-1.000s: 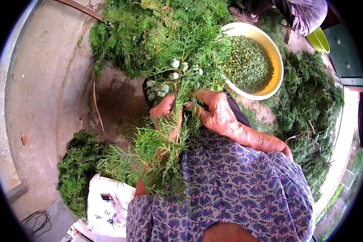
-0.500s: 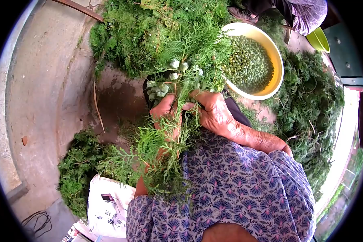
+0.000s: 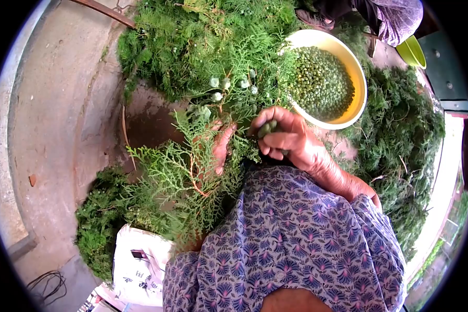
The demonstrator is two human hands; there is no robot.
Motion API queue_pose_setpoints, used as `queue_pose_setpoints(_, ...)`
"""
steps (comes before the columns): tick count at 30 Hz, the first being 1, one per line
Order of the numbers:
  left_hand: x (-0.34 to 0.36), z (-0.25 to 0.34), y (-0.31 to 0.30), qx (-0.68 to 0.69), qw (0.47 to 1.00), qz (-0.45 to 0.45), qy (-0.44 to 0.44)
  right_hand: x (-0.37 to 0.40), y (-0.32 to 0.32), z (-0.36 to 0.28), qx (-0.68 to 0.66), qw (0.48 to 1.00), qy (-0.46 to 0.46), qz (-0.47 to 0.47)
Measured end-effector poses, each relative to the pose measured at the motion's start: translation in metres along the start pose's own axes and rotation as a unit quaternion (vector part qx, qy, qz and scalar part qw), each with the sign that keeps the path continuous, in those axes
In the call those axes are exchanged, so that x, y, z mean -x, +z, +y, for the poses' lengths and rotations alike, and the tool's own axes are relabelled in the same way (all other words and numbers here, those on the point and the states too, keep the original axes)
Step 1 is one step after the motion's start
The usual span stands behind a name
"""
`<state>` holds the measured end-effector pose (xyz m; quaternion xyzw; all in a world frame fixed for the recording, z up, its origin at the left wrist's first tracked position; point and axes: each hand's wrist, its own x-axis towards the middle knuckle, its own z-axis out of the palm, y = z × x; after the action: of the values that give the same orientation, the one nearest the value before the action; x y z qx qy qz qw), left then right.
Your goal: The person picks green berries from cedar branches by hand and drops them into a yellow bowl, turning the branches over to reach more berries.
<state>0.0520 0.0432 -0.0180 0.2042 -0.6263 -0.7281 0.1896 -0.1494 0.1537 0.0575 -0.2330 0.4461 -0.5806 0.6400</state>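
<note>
A leafy green branch with pale round cones at its upper part lies across my left hand, whose fingers wrap round it, partly hidden by the foliage. Just to the right, my right hand is curled round some green cones that show between its fingers. It is apart from the branch stem. Beyond it stands a yellow basin with many small green cones inside.
Cut greenery is heaped at the top, with another heap at the right. A white sack lies lower left. Another person's patterned sleeve or clothing and a lime-green container are at the top right.
My right hand has come away from my left and now shows green cones in its fingers. The branch in my left hand has shifted and its lower foliage spreads further left.
</note>
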Motion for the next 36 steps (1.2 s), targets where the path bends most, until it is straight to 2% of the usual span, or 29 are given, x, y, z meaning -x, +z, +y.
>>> queue_pose_setpoints(1, -0.026, -0.006, 0.025, -0.036, 0.95, 0.244, -0.189, -0.003, 0.003, -0.004, -0.053, 0.998, -0.022, 0.001)
queue_pose_setpoints(2, -0.028, 0.009, 0.033, -0.037, 0.951, 0.243, -0.188, -0.007, 0.001, -0.002, -0.085, 0.996, -0.026, 0.012)
queue_pose_setpoints(4, -0.029, 0.05, 0.045, 0.065, 0.916, 0.287, -0.274, -0.013, 0.003, -0.001, 0.056, 0.995, -0.053, 0.066)
queue_pose_setpoints(5, -0.032, 0.052, 0.043, -0.01, 0.933, 0.257, -0.25, -0.019, 0.008, 0.0, 0.259, 0.946, -0.169, 0.094)
queue_pose_setpoints(6, -0.029, 0.057, 0.044, -0.011, 0.933, 0.257, -0.251, -0.024, 0.011, 0.003, 0.366, 0.885, -0.274, 0.09)
queue_pose_setpoints(8, -0.024, 0.077, 0.049, -0.076, 0.934, 0.255, -0.24, -0.027, 0.019, 0.002, 0.391, 0.877, -0.269, 0.07)
queue_pose_setpoints(9, -0.024, 0.071, 0.05, -0.076, 0.934, 0.255, -0.241, -0.031, 0.021, 0.008, 0.416, 0.853, -0.3, 0.1)
queue_pose_setpoints(12, -0.022, 0.037, 0.047, -0.117, 0.953, 0.277, -0.021, -0.037, 0.02, 0.011, 0.423, 0.855, -0.284, 0.096)
queue_pose_setpoints(14, -0.021, 0.031, 0.041, -0.07, 0.965, 0.249, -0.048, -0.036, 0.02, 0.011, 0.423, 0.851, -0.298, 0.093)
queue_pose_setpoints(16, -0.024, 0.027, 0.033, -0.054, 0.93, 0.274, -0.238, -0.034, 0.017, 0.012, 0.407, 0.842, -0.34, 0.095)
queue_pose_setpoints(17, -0.025, 0.023, 0.026, -0.023, 0.957, 0.229, -0.176, -0.027, 0.017, 0.011, 0.391, 0.861, -0.307, 0.109)
queue_pose_setpoints(18, -0.026, 0.017, 0.018, 0.007, 0.977, 0.183, -0.112, -0.019, 0.017, 0.003, 0.41, 0.852, -0.305, 0.109)
queue_pose_setpoints(19, -0.021, -0.004, 0.002, 0.008, 0.977, 0.181, -0.112, -0.014, 0.012, 0.001, 0.351, 0.892, -0.268, 0.097)
queue_pose_setpoints(20, -0.014, -0.035, -0.02, -0.042, 0.977, 0.141, -0.152, -0.009, 0.005, -0.001, 0.289, 0.926, -0.226, 0.085)
queue_pose_setpoints(21, -0.022, 0.0, -0.01, -0.091, 0.972, 0.102, -0.191, 0.0, 0.002, -0.015, 0.285, 0.937, -0.16, 0.126)
queue_pose_setpoints(22, -0.031, 0.038, 0.0, -0.08, 0.938, -0.011, -0.336, 0.007, -0.005, -0.029, 0.279, 0.941, -0.096, 0.165)
queue_pose_setpoints(23, -0.028, -0.016, -0.028, -0.074, 0.982, -0.087, -0.152, 0.009, -0.023, -0.032, 0.285, 0.932, -0.104, 0.201)
queue_pose_setpoints(24, -0.026, -0.069, -0.057, -0.023, 0.981, -0.172, 0.082, 0.009, -0.043, -0.037, 0.29, 0.92, -0.112, 0.238)
queue_pose_setpoints(25, -0.024, -0.122, -0.085, 0.046, 0.933, -0.245, 0.258, 0.009, -0.061, -0.042, 0.386, 0.863, -0.156, 0.286)
queue_pose_setpoints(26, -0.028, -0.133, -0.084, 0.048, 0.933, -0.246, 0.257, 0.007, -0.08, -0.049, 0.475, 0.792, -0.197, 0.33)
queue_pose_setpoints(28, -0.035, -0.154, -0.079, 0.172, 0.916, -0.297, 0.209, 0.004, -0.136, -0.061, 0.59, 0.709, -0.195, 0.333)
queue_pose_setpoints(30, -0.041, -0.166, -0.073, 0.289, 0.881, -0.34, 0.159, -0.001, -0.193, -0.059, 0.704, 0.583, -0.218, 0.341)
queue_pose_setpoints(31, -0.044, -0.169, -0.071, 0.345, 0.856, -0.36, 0.133, -0.002, -0.21, -0.059, 0.735, 0.547, -0.149, 0.372)
queue_pose_setpoints(32, -0.047, -0.169, -0.07, 0.4, 0.828, -0.378, 0.106, -0.003, -0.233, -0.053, 0.746, 0.515, -0.17, 0.387)
queue_pose_setpoints(33, -0.037, -0.169, -0.079, 0.4, 0.828, -0.377, 0.107, -0.002, -0.241, -0.053, 0.726, 0.527, -0.181, 0.402)
queue_pose_setpoints(34, -0.018, -0.162, -0.098, 0.432, 0.844, -0.318, -0.013, -0.003, -0.247, -0.053, 0.706, 0.54, -0.192, 0.416)
queue_pose_setpoints(35, 0.001, -0.156, -0.117, 0.455, 0.844, -0.252, -0.132, -0.005, -0.24, -0.052, 0.711, 0.495, -0.223, 0.446)
queue_pose_setpoints(36, 0.011, -0.155, -0.127, 0.47, 0.827, -0.182, -0.25, -0.005, -0.225, -0.053, 0.711, 0.496, -0.223, 0.446)
